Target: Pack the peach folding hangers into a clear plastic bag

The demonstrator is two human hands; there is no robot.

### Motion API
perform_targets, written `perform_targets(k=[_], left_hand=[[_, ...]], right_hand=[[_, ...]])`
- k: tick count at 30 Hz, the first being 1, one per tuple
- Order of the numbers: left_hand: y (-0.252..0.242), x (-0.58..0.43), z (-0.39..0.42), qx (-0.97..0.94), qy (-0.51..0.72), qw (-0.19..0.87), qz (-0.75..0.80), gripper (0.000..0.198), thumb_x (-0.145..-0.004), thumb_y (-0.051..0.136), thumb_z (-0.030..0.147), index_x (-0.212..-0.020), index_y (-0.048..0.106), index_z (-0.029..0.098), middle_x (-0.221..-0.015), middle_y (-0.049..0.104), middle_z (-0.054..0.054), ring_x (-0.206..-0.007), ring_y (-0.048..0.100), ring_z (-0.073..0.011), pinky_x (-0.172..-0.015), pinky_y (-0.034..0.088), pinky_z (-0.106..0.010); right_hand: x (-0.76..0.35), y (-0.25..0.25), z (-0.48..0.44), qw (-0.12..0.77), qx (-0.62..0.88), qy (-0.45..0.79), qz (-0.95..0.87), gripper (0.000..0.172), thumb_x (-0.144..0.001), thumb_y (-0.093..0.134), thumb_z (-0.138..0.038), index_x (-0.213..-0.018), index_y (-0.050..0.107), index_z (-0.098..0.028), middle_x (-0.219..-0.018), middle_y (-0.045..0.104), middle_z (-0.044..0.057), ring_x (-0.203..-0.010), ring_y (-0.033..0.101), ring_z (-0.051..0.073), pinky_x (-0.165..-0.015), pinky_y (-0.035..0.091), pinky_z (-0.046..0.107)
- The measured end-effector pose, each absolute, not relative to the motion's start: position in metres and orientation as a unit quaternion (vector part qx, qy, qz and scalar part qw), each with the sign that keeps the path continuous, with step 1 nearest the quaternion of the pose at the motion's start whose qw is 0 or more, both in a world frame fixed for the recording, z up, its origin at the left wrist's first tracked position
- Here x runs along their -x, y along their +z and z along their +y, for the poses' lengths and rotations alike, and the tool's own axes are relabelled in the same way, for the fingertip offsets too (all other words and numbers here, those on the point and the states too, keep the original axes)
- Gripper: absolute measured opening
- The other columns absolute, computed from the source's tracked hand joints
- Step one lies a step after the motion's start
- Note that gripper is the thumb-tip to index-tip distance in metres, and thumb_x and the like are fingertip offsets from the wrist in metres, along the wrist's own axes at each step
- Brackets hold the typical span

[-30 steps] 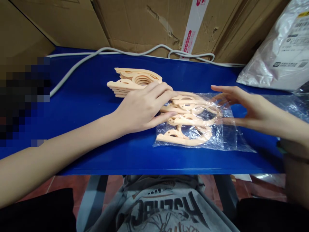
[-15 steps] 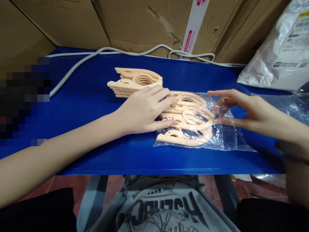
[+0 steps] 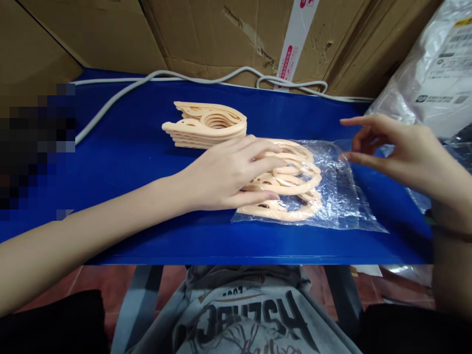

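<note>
My left hand (image 3: 236, 172) lies palm down with fingers spread on a clear plastic bag (image 3: 341, 196). Peach-coloured folding hangers (image 3: 283, 214) rest inside that bag, and my fingers cover their left part. Behind my left hand stands a neat stack of the same folding hangers (image 3: 206, 130), outside the bag. My right hand (image 3: 391, 145) hovers past the bag's right end, thumb and forefinger apart, with nothing visible between them.
A white cable (image 3: 158, 76) runs along the back of the blue table (image 3: 121, 172), in front of cardboard boxes (image 3: 221, 39). A printed white plastic parcel bag (image 3: 435, 83) sits at the back right, with more clear plastic (image 3: 460, 152) near it.
My right hand has moved up and to the right, away from the bag's hangers. My left hand has slid slightly right over the bag, its fingers reaching further across the hangers.
</note>
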State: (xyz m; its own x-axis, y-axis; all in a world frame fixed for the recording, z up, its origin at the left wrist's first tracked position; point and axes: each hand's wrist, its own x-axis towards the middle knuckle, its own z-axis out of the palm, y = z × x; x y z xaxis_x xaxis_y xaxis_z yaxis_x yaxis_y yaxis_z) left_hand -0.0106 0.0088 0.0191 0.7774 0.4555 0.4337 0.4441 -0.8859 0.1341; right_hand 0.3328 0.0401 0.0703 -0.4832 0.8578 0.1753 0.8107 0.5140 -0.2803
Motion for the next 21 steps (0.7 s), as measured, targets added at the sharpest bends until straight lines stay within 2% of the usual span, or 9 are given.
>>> perform_targets(k=[2,4,9,13,16,19,21], left_hand=[[0.022,0.003,0.005,-0.951,0.221,0.042,0.210,0.045,-0.108,0.057,0.043,-0.144,0.063,0.016,-0.158,0.058,-0.017,-0.147,0.054,-0.0311,-0.120,0.045,-0.046],[0.024,-0.007,0.002,-0.957,0.201,0.075,0.193,0.049,-0.108,0.058,0.044,-0.150,0.059,0.018,-0.165,0.051,-0.014,-0.156,0.045,-0.0292,-0.126,0.039,-0.046],[0.020,-0.034,0.001,-0.969,0.173,0.086,0.151,0.062,-0.108,0.056,0.052,-0.155,0.054,0.013,-0.167,0.048,-0.016,-0.155,0.046,-0.0311,-0.129,0.035,-0.047],[0.012,-0.052,0.001,-0.973,0.198,0.031,0.113,0.062,-0.109,0.051,0.055,-0.147,0.062,0.008,-0.158,0.059,-0.018,-0.149,0.053,-0.0354,-0.127,0.037,-0.048],[0.010,-0.057,-0.001,-0.973,0.204,0.000,0.109,0.064,-0.108,0.049,0.058,-0.143,0.066,0.008,-0.154,0.063,-0.018,-0.148,0.054,-0.0370,-0.126,0.039,-0.049],[0.013,-0.055,-0.004,-0.972,0.208,-0.018,0.103,0.052,-0.108,0.054,0.051,-0.141,0.067,0.012,-0.162,0.053,-0.020,-0.150,0.053,-0.0359,-0.124,0.042,-0.053],[0.018,-0.053,-0.006,-0.970,0.224,-0.042,0.086,0.040,-0.109,0.054,0.042,-0.136,0.070,0.018,-0.168,0.046,-0.018,-0.154,0.048,-0.0327,-0.124,0.044,-0.053]], right_hand=[[-0.340,0.067,0.049,0.141,0.521,0.022,-0.842,0.068,-0.097,0.065,-0.061,-0.147,0.063,-0.014,-0.107,0.071,0.014,-0.086,0.064,0.022,-0.081,0.050,0.039],[-0.345,0.062,0.057,0.120,0.542,0.027,-0.832,0.075,-0.098,0.064,-0.063,-0.150,0.060,-0.009,-0.111,0.071,0.018,-0.089,0.065,0.024,-0.083,0.050,0.041],[-0.341,0.052,0.065,0.126,0.566,0.236,-0.779,0.076,-0.092,0.068,-0.051,-0.154,0.054,-0.008,-0.086,0.074,0.010,-0.075,0.064,0.021,-0.075,0.051,0.039],[-0.325,0.053,0.059,0.243,0.575,0.346,-0.701,0.062,-0.092,0.071,-0.033,-0.149,0.060,-0.012,-0.070,0.068,0.000,-0.062,0.055,0.013,-0.061,0.044,0.029],[-0.314,0.052,0.053,0.355,0.565,0.391,-0.634,0.052,-0.090,0.075,-0.026,-0.140,0.069,-0.013,-0.067,0.065,-0.003,-0.057,0.051,0.009,-0.059,0.042,0.025],[-0.307,0.050,0.049,0.402,0.527,0.452,-0.597,0.053,-0.090,0.077,-0.028,-0.140,0.067,-0.013,-0.073,0.071,-0.001,-0.062,0.061,0.010,-0.067,0.051,0.025],[-0.303,0.049,0.045,0.399,0.492,0.493,-0.597,0.058,-0.093,0.075,-0.034,-0.147,0.062,-0.016,-0.087,0.078,0.002,-0.077,0.072,0.014,-0.079,0.057,0.028]])
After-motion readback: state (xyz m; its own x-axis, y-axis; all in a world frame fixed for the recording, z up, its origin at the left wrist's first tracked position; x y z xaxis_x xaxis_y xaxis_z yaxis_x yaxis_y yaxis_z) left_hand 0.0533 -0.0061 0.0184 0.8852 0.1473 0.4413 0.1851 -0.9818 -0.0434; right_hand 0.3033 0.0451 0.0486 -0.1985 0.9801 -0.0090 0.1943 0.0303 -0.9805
